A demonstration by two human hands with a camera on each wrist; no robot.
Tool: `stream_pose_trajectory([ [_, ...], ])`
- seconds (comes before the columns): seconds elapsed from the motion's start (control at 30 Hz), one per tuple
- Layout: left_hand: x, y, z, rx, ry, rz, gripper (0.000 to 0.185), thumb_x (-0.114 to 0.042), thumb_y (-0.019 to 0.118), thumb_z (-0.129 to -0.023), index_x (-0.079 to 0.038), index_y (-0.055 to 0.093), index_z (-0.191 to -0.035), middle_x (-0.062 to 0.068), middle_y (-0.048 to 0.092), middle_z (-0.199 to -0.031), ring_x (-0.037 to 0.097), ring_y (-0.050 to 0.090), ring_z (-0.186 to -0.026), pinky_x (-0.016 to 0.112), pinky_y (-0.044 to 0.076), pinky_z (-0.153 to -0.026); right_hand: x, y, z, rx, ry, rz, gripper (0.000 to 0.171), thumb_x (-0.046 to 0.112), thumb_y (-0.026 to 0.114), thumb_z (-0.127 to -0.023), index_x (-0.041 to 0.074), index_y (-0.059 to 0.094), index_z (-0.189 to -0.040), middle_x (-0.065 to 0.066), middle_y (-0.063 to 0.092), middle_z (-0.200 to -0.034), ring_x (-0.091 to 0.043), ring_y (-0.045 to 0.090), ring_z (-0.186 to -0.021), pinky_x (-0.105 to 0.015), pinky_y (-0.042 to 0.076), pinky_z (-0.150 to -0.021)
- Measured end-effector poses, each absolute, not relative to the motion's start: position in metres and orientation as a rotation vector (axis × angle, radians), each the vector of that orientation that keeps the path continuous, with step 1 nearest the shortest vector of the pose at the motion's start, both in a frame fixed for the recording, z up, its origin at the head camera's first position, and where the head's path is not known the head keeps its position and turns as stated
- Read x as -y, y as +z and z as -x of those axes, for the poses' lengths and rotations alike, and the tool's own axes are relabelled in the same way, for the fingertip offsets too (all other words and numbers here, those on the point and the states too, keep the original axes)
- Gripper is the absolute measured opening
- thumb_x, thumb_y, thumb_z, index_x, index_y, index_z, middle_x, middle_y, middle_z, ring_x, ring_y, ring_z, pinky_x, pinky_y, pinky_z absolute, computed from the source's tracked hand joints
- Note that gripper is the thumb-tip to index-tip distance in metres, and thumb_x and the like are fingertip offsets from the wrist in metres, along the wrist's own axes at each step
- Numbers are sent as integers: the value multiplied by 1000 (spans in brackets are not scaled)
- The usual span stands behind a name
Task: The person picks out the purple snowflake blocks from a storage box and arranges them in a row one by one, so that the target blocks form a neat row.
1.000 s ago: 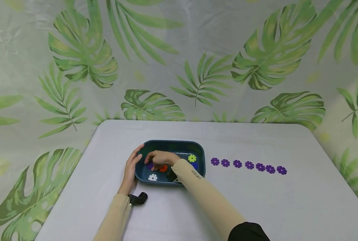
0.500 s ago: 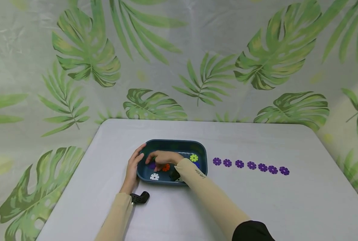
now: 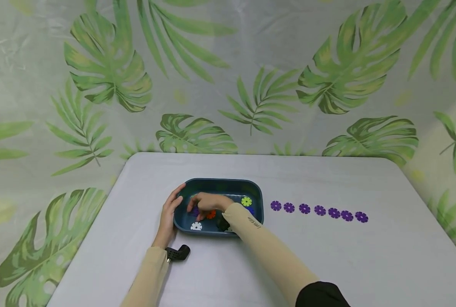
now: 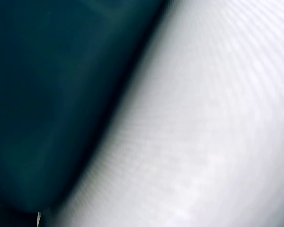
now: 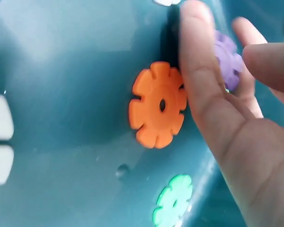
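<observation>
At the centre of the white table (image 3: 327,264), a person is working over a dark teal tray (image 3: 220,184). Seven purple discs (image 3: 318,210) are lying in a row at 3 o'clock from the tray, apart from one another, which suggests that much of the sorting is already done. Inside the tray are an orange disc (image 5: 157,111), a white disc (image 3: 196,226), a yellow-green disc (image 3: 246,201), a mint-green disc (image 5: 174,201) and one purple disc (image 5: 227,64), so at least that last purple piece is judged to be left. The right hand (image 3: 206,203) is reaching into the tray from 5 o'clock, palm down, and its fingertips (image 5: 199,42) are closing around the purple disc, which is pinched between thumb and fingers. The left hand (image 3: 169,215) is resting with straight fingers against the tray's wall at 9 o'clock, steadying it.
</observation>
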State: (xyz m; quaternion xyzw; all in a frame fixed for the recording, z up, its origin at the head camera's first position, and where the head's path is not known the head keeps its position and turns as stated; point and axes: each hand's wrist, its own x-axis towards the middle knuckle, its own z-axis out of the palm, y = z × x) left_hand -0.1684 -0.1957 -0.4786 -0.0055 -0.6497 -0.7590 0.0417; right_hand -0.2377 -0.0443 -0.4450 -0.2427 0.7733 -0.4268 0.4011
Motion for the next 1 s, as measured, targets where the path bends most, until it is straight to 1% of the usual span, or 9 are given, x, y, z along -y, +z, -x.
stream_pose_trajectory([
  [0.07,194,-476,168,1980,-2338,14,41,-6,38,-102,-1,41,-143,8,35,-150,14,24,-138,26,21,-110,41,-446,240,-1985,-1104,612,28,-14,43,-88,-5,62,-107,-12,59,-86,-18,61,-64,-31,55,-66],
  [0.17,194,-479,169,1959,-2357,11,41,-6,38,-102,-1,42,-143,7,36,-150,15,25,-138,29,21,-111,34,-444,243,-2036,-1126,616,19,-9,49,-91,-5,62,-104,-10,61,-71,-16,60,-57,-28,54,-60],
  [0.23,195,-486,172,1942,-2363,25,41,-8,38,-102,-4,43,-143,5,36,-149,14,26,-138,32,20,-112,28,-441,246,-2054,-1134,621,17,-7,51,-93,-5,62,-105,-8,60,-65,-14,58,-54,-29,54,-60],
  [0.3,196,-494,175,1945,-2353,25,40,-10,39,-102,-6,44,-142,3,37,-149,14,27,-137,35,19,-113,21,-436,249,-2059,-1147,623,18,-4,51,-94,-5,62,-109,-6,58,-63,-14,55,-52,-32,53,-61],
  [0.47,198,-503,177,1962,-2327,10,40,-12,39,-102,-11,46,-142,-1,38,-148,12,27,-137,33,19,-112,-8,-422,255,-2011,-1224,678,23,-1,49,-95,-8,59,-114,-13,56,-72,-13,53,-53,-39,53,-63],
  [0.6,198,-502,176,1961,-2321,3,41,-12,39,-102,-13,46,-143,-3,37,-149,12,28,-137,28,23,-110,-43,-410,256,-1937,-1321,701,25,1,48,-94,-10,57,-115,-14,57,-81,-14,54,-58,-35,53,-63],
  [0.7,198,-502,176,1964,-2314,10,41,-12,39,-103,-12,45,-143,-2,36,-149,13,28,-137,26,25,-109,-74,-404,257,-1923,-1399,675,24,5,48,-96,-7,57,-115,-11,56,-84,-16,54,-62,-29,51,-61],
  [0.83,198,-502,176,1975,-2301,13,41,-14,41,-102,-11,45,-143,0,36,-150,14,27,-138,28,24,-110,-120,-401,256,-1971,-1469,639,23,8,49,-97,-4,57,-115,-11,55,-87,-17,52,-65,-27,47,-59],
  [1.0,198,-502,175,1982,-2283,-9,41,-15,42,-102,-13,46,-142,-3,38,-149,11,28,-137,31,21,-112,-182,-407,251,-2033,-1539,580,23,11,48,-100,-6,53,-115,-10,52,-84,-16,49,-64,-27,45,-58],
])
